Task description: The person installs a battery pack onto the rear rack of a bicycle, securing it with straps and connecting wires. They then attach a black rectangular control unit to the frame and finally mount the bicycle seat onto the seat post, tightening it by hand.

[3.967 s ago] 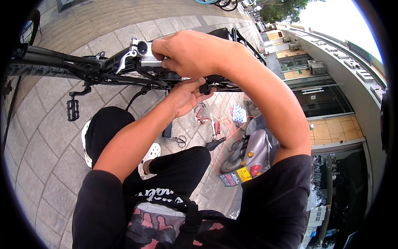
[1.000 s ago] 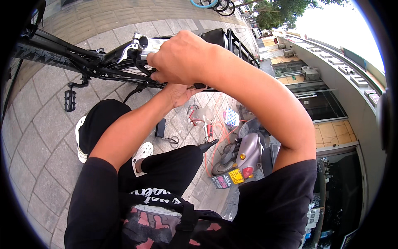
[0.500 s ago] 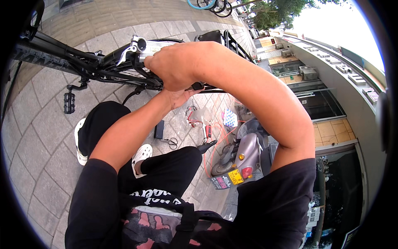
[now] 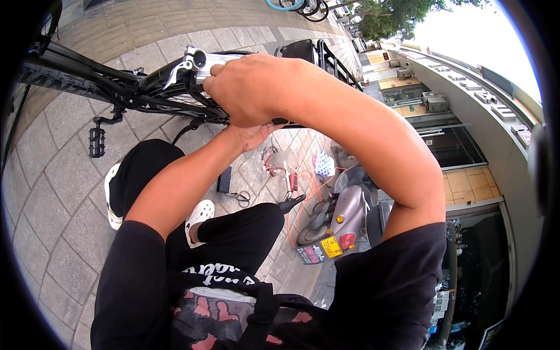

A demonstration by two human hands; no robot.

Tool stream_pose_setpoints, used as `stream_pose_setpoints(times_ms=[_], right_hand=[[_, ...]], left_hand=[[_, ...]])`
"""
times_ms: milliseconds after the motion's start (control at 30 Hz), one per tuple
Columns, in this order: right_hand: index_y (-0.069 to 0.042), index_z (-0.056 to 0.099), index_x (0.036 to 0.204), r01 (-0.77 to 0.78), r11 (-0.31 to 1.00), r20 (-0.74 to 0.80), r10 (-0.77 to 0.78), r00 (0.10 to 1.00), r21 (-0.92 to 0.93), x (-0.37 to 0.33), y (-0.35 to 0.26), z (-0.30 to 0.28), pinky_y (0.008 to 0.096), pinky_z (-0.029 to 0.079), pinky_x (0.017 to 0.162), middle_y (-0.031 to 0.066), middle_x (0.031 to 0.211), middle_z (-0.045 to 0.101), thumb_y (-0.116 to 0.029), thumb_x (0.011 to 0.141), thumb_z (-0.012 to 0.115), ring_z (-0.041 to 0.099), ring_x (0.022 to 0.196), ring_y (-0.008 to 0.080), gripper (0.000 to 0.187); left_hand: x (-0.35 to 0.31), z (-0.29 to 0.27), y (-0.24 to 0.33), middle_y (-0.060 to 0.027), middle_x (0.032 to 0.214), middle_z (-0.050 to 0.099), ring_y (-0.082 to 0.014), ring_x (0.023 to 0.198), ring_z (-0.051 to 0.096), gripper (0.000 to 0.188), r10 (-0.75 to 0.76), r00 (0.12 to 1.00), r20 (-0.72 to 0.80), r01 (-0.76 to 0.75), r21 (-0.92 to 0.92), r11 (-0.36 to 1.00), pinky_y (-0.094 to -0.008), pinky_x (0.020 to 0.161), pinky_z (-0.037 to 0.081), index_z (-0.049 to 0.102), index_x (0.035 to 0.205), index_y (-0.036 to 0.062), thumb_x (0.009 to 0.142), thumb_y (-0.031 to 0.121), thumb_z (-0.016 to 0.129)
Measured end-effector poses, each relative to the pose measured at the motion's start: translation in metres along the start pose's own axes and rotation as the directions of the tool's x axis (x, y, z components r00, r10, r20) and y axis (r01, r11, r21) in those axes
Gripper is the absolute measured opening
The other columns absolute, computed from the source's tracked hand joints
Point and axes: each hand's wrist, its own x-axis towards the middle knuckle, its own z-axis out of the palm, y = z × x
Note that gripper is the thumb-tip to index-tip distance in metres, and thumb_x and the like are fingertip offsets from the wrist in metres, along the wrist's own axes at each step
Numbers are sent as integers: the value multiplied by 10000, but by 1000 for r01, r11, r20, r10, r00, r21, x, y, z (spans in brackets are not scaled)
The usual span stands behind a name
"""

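The black bicycle [image 4: 154, 80] stood across the space before the person, its silver clamp lever [image 4: 178, 74] sticking out beside a ribbed silver box [image 4: 217, 62] mounted on it. The right hand [image 4: 248, 87] arched over the bicycle from above, loosely curled, its knuckles just beside that box; its fingertips were mostly hidden, so what it gripped I could not tell. Beneath it, on the bicycle's near side, the left hand [image 4: 254, 137] was partly open, palm up, fingers reaching under the right; a small dark part [image 4: 280, 121] showed near them, but whether it was held I could not tell. Nearer the person than the bicycle lay scissors [image 4: 244, 199] and a black box [image 4: 224, 179]; a mauve scooter [image 4: 350, 211] stood farther right.
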Motion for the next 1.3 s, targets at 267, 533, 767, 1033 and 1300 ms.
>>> stream_pose_setpoints(times_ms=[267, 533, 767, 1033, 1300], right_hand=[[-53, 810, 1018, -5, 979, 55, 16, 998, -205, 15, 2, -8, 452, 630, 819, 154, 1052, 799, -155, 895, 715, 795, 1003, 337, 186], [-90, 822, 1029, -52, 990, -180, 27, 983, -133, -1, 16, 7, 460, 636, 812, 108, 940, 821, -217, 946, 686, 811, 958, 316, 204], [-102, 807, 1001, -32, 990, -34, 27, 999, -140, -1, 4, -9, 440, 624, 751, 121, 895, 812, -217, 926, 689, 803, 866, 313, 181], [-29, 735, 1083, 47, 996, -169, -59, 984, -74, 0, 9, 17, 492, 614, 726, 154, 783, 767, -181, 907, 688, 788, 808, 379, 237], [-27, 658, 1047, -88, 996, -260, 82, 962, -10, -14, 13, 27, 482, 579, 630, 148, 766, 755, -214, 943, 683, 765, 718, 360, 216]], left_hand=[[-1, 2, 6, -71, 1386, 703, -193, 1301, 670, 386, -40, 999, -6, 40, 32, 999, -421, 1160, 549, 644, 1371, 73, 1031, 198, 777], [0, 7, 3, -63, 1391, 690, -188, 1316, 667, 361, -53, 997, -59, 55, 25, 998, -439, 1186, 543, 636, 1382, 59, 1053, 171, 734], [0, 6, 2, -52, 1427, 676, -197, 1338, 650, 399, -46, 998, -46, 47, 18, 999, -444, 1204, 529, 612, 1408, 65, 1057, 198, 745], [-8, 10, -3, -29, 1374, 706, -193, 1283, 656, 402, 38, 999, -35, -37, 18, 999, -454, 1180, 512, 642, 1387, 149, 1021, 202, 798], [-24, 34, 24, -53, 1351, 701, -191, 1276, 665, 346, -33, 997, -65, 52, 321, 946, -446, 1104, 566, 591, 1405, 96, 1128, 296, 644]])
